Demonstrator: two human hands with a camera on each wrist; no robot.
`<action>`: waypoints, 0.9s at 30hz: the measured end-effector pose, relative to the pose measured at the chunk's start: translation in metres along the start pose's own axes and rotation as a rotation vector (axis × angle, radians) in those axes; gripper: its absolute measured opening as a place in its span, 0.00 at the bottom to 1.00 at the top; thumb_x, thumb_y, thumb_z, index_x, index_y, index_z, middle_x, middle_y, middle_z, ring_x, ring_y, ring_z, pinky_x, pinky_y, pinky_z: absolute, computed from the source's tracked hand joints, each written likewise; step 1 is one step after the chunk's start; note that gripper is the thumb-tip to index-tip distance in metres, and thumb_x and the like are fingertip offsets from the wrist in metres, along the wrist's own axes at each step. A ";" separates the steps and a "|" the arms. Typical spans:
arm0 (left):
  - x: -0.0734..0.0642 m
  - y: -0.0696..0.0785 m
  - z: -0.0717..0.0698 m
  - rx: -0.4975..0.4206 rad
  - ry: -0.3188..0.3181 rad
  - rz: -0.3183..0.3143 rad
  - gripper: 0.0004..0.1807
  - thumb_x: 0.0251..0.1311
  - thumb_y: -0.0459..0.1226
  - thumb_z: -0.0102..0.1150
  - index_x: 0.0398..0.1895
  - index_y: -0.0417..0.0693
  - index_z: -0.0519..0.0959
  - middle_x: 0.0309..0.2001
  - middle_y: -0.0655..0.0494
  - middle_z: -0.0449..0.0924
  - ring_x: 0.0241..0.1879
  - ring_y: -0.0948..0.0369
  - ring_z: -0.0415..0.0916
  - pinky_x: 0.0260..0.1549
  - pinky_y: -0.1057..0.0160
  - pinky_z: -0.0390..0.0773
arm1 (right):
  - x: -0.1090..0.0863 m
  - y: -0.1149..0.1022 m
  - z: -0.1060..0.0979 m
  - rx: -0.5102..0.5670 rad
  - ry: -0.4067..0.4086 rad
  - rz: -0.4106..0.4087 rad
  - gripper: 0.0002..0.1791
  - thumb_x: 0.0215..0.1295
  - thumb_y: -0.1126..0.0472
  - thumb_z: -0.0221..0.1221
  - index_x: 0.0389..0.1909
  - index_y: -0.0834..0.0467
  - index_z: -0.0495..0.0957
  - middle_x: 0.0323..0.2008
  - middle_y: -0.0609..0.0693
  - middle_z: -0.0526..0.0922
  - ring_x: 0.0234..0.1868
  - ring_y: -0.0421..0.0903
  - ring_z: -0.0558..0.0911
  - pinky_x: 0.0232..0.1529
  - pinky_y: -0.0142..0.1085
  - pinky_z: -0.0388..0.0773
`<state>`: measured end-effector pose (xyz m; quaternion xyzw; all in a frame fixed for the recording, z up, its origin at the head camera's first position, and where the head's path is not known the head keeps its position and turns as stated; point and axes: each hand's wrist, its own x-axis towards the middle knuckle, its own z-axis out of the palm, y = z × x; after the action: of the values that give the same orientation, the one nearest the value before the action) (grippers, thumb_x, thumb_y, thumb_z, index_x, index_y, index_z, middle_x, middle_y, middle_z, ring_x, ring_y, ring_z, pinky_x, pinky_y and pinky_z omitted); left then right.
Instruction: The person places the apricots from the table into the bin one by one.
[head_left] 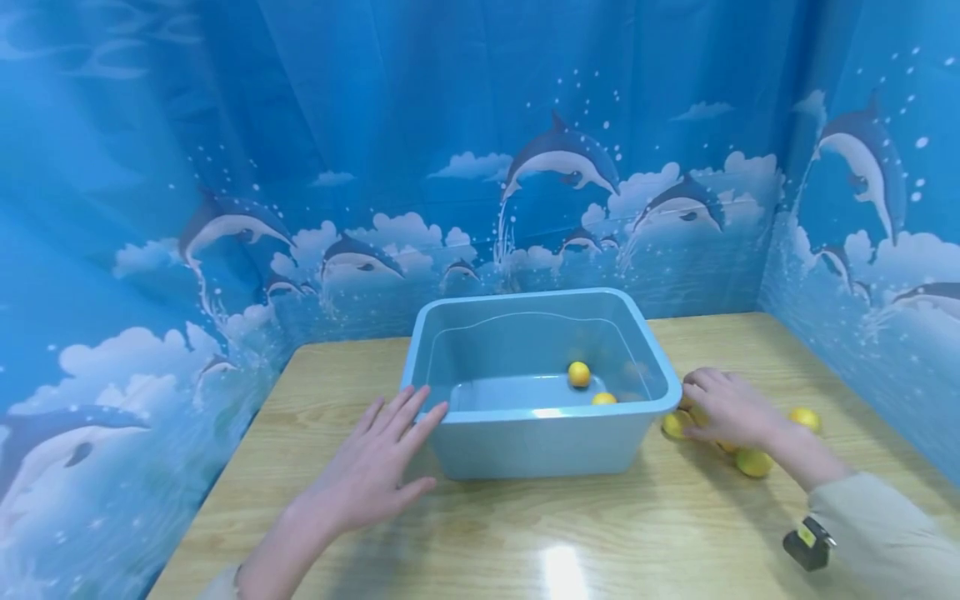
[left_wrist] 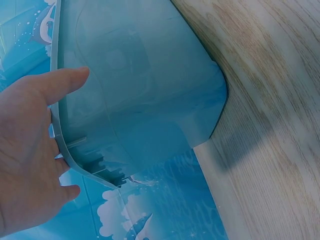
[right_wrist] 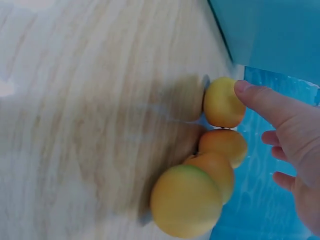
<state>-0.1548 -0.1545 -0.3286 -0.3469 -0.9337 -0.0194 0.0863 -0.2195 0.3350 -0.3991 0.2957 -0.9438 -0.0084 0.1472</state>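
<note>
My right hand (head_left: 726, 406) is down at the table beside the bin's right side, pinching a yellow fruit (right_wrist: 223, 102). In the right wrist view its thumb lies against the fruit, while the forefinger is hidden behind. More round yellow-orange fruits (right_wrist: 186, 201) lie in a row close by, one tinged green. Across the front left corner of the light blue plastic bin (head_left: 536, 446), my left hand (head_left: 375, 467) has its fingers stretched out and spread at the rim. Inside the bin are an orange fruit (head_left: 578, 374) and a second one (head_left: 603, 399), partly hidden by the front wall.
A small black device (head_left: 808, 543) with a yellow label sits by the right sleeve. Another yellow fruit (head_left: 805, 419) lies beyond the right wrist. The wooden table (head_left: 480, 542) is bounded at the back and sides by a blue dolphin-print curtain (head_left: 450, 125).
</note>
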 end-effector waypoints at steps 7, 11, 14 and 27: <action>0.000 0.000 0.000 0.004 -0.004 0.003 0.48 0.55 0.55 0.59 0.74 0.54 0.46 0.73 0.47 0.41 0.70 0.49 0.41 0.65 0.43 0.45 | -0.002 0.000 0.013 -0.005 0.011 -0.018 0.27 0.37 0.50 0.73 0.40 0.57 0.79 0.40 0.55 0.77 0.45 0.58 0.74 0.42 0.55 0.74; 0.000 0.000 0.000 -0.001 -0.004 0.000 0.48 0.55 0.55 0.59 0.74 0.54 0.46 0.73 0.48 0.40 0.70 0.49 0.40 0.65 0.43 0.44 | -0.003 0.000 0.018 -0.008 0.003 -0.010 0.31 0.36 0.50 0.73 0.43 0.60 0.78 0.41 0.57 0.76 0.47 0.59 0.74 0.43 0.56 0.73; 0.000 0.000 0.000 0.001 -0.005 -0.001 0.48 0.55 0.55 0.59 0.74 0.54 0.46 0.73 0.48 0.40 0.70 0.49 0.40 0.65 0.43 0.44 | -0.003 0.000 0.020 -0.005 0.007 -0.009 0.31 0.35 0.51 0.73 0.43 0.61 0.78 0.41 0.56 0.76 0.47 0.59 0.73 0.43 0.56 0.73; 0.000 0.000 -0.001 0.010 -0.005 -0.002 0.47 0.55 0.56 0.58 0.74 0.54 0.47 0.73 0.47 0.41 0.70 0.48 0.41 0.65 0.43 0.44 | -0.003 -0.001 0.024 0.015 0.036 -0.013 0.30 0.34 0.52 0.74 0.42 0.59 0.79 0.39 0.54 0.75 0.46 0.58 0.73 0.41 0.55 0.73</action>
<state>-0.1546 -0.1545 -0.3277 -0.3458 -0.9343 -0.0140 0.0855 -0.2234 0.3344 -0.4232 0.3031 -0.9391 0.0029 0.1618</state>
